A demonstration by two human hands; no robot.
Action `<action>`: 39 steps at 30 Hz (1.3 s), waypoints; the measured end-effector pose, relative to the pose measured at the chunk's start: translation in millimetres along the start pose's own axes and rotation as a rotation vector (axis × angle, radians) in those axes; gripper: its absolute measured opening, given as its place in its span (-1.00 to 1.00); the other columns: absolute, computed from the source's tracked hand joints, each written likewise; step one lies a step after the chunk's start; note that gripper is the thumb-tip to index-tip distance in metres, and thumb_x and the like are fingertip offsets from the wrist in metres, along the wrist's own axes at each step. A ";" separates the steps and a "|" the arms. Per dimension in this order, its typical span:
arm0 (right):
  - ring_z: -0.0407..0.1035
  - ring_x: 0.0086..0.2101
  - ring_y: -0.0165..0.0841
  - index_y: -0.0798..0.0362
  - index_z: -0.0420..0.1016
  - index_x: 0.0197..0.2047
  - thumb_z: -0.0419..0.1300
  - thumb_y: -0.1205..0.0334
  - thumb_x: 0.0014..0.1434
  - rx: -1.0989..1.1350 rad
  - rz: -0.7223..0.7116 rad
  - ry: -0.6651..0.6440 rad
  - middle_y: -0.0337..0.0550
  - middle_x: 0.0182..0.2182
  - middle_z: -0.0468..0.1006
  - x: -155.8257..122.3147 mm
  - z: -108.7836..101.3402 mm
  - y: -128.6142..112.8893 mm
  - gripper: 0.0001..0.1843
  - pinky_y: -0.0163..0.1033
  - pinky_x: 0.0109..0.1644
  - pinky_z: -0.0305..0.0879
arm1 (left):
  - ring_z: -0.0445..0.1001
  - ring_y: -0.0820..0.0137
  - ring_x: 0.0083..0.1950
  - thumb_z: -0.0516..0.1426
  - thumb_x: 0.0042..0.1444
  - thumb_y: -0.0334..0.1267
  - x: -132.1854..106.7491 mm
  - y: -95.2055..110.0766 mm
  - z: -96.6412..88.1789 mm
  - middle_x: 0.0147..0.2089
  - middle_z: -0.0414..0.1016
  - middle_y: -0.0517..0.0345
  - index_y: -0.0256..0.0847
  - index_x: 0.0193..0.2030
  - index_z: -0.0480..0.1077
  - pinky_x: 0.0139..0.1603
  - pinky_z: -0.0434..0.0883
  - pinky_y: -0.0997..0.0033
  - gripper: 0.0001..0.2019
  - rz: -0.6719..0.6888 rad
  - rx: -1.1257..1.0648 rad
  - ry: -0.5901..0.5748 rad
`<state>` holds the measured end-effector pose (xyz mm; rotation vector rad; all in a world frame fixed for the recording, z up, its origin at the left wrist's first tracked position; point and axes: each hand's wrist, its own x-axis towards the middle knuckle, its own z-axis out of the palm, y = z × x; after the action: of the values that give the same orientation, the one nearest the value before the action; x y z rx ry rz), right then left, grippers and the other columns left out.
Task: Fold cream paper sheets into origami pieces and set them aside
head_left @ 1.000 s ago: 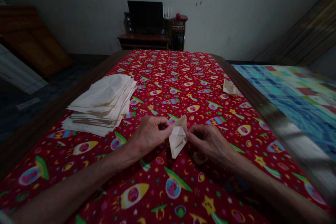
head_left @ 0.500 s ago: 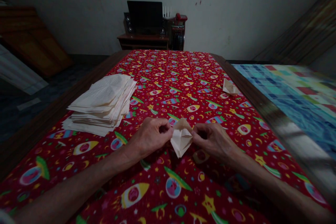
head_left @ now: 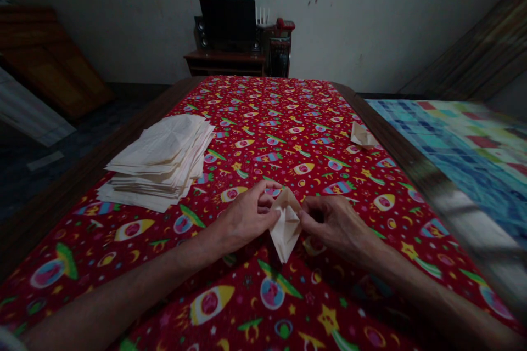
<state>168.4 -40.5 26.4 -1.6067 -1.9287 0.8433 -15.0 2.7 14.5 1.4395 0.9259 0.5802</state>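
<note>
A small piece of folded paper (head_left: 285,230), cream and diamond-shaped with creased flaps, is held between both hands over the red patterned cloth (head_left: 272,145). My left hand (head_left: 251,211) has its thumb on the paper's left edge, while the index finger reaches toward the top corner. On the opposite side, my right hand (head_left: 329,219) pinches the right edge between thumb and finger. The paper's lower point hangs toward me. Fingertips behind the paper are hidden.
At the left lies a stack of creased paper sheets (head_left: 158,162). Another folded paper piece (head_left: 362,136) sits near the right table edge. Beyond the far end stand a dark monitor (head_left: 228,21) and a red telephone (head_left: 285,24). A checked bed cover (head_left: 457,148) is at the right.
The left index finger has lifted away from the thumb toward the paper's top corner. The paper looks narrower and longer, its lower point nearer me. My right hand keeps its pinch.
</note>
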 end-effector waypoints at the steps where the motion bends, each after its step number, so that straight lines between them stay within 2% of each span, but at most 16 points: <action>1: -0.01 -0.66 -0.55 0.08 0.24 -0.64 0.04 0.15 0.08 0.002 -0.003 -0.001 -0.34 -0.71 0.14 -0.3 -0.1 -0.2 -0.68 -0.38 -0.61 -0.14 | 0.52 0.35 -0.29 0.16 -0.08 -0.29 0.2 -0.6 0.4 -0.30 0.50 0.14 -0.22 -0.02 0.19 -0.30 0.42 0.41 -0.56 -0.002 0.010 0.004; 4: 0.01 -0.66 -0.55 0.09 0.27 -0.64 0.06 0.16 0.08 0.008 -0.013 -0.003 -0.33 -0.72 0.16 -1.2 -0.4 -1.7 -0.68 -0.39 -0.61 -0.13 | 0.52 0.36 -0.33 0.15 -0.10 -0.32 0.2 -1.9 1.2 -0.35 0.49 0.19 -0.22 -0.03 0.23 -0.35 0.41 0.44 -0.57 -0.014 0.031 0.015; 9: 0.19 -0.60 -0.49 0.08 0.38 -0.50 0.09 0.18 0.07 0.036 0.004 -0.039 -0.26 -0.63 0.36 -2.6 2.6 -5.2 -0.81 -0.40 -0.57 0.01 | 0.50 0.42 -0.38 0.14 -0.12 -0.37 0.2 -3.3 3.7 -0.37 0.49 0.22 -0.22 -0.11 0.28 -0.39 0.37 0.51 -0.64 0.019 0.044 0.054; 13: 0.21 -0.58 -0.48 0.07 0.35 -0.48 0.12 0.15 0.08 0.020 0.046 -0.056 -0.27 -0.60 0.38 -2.3 7.7 -3.2 -0.81 -0.40 -0.55 0.04 | 0.46 0.45 -0.40 0.14 -0.10 -0.36 0.2 -5.1 7.3 -0.41 0.46 0.22 -0.24 -0.20 0.33 -0.42 0.34 0.54 -0.74 0.032 0.027 0.029; 16: 0.26 -0.55 -0.47 0.07 0.38 -0.41 0.14 0.14 0.08 0.136 0.048 -0.091 -0.27 -0.55 0.41 -1.6 10.5 0.3 -0.83 -0.40 -0.54 0.07 | 0.42 0.51 -0.40 0.17 -0.12 -0.38 0.3 -8.0 9.4 -0.41 0.43 0.24 -0.26 -0.29 0.35 -0.43 0.30 0.59 -0.81 0.070 -0.024 0.007; 19: 0.26 -0.54 -0.48 0.08 0.37 -0.43 0.14 0.18 0.06 0.273 0.066 -0.105 -0.28 -0.55 0.40 -0.5 12.2 2.0 -0.86 -0.40 -0.53 0.10 | 0.38 0.54 -0.43 0.20 -0.13 -0.38 0.4 -9.3 8.9 -0.43 0.42 0.25 -0.28 -0.33 0.36 -0.43 0.29 0.60 -0.83 0.064 -0.055 0.014; 22: 0.23 -0.60 -0.50 0.07 0.32 -0.47 0.11 0.25 0.01 0.420 0.152 -0.134 -0.31 -0.59 0.35 0.5 12.4 0.5 -0.92 -0.41 -0.57 0.09 | 0.33 0.56 -0.48 0.18 -0.14 -0.37 0.5 -6.3 6.5 -0.48 0.37 0.28 -0.28 -0.33 0.36 -0.46 0.27 0.60 -0.83 0.038 -0.058 0.014; 25: 0.19 -0.65 -0.52 0.07 0.30 -0.45 0.11 0.21 -0.01 0.498 0.210 -0.187 -0.34 -0.62 0.32 0.6 11.1 -2.6 -0.90 -0.41 -0.63 0.05 | 0.31 0.56 -0.48 0.16 -0.16 -0.36 1.1 -2.7 4.9 -0.48 0.35 0.28 -0.28 -0.34 0.34 -0.46 0.26 0.60 -0.82 0.012 -0.062 -0.012; 32: 0.17 -0.66 -0.53 0.06 0.28 -0.45 0.11 0.15 0.03 0.513 0.207 -0.236 -0.34 -0.62 0.30 -0.2 9.9 -2.8 -0.84 -0.42 -0.64 0.07 | 0.23 0.57 -0.53 0.13 -0.20 -0.30 1.4 -4.8 2.6 -0.56 0.25 0.33 -0.23 -0.50 0.21 -0.54 0.18 0.60 -0.86 0.049 0.025 0.002; 39: 0.18 -0.65 -0.54 0.09 0.33 -0.49 0.14 0.15 0.00 0.403 0.201 -0.166 -0.31 -0.64 0.34 2.7 7.7 1.6 -0.83 -0.43 -0.63 0.05 | 0.14 0.59 -0.56 0.13 -0.13 -0.28 -1.3 0.4 -4.5 -0.59 0.19 0.35 -0.22 -0.53 0.15 -0.59 0.07 0.62 -0.82 0.045 0.064 -0.023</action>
<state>163.5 -38.8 19.8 -1.5328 -1.5825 1.3865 -19.3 4.3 15.6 1.5247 0.9025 0.5704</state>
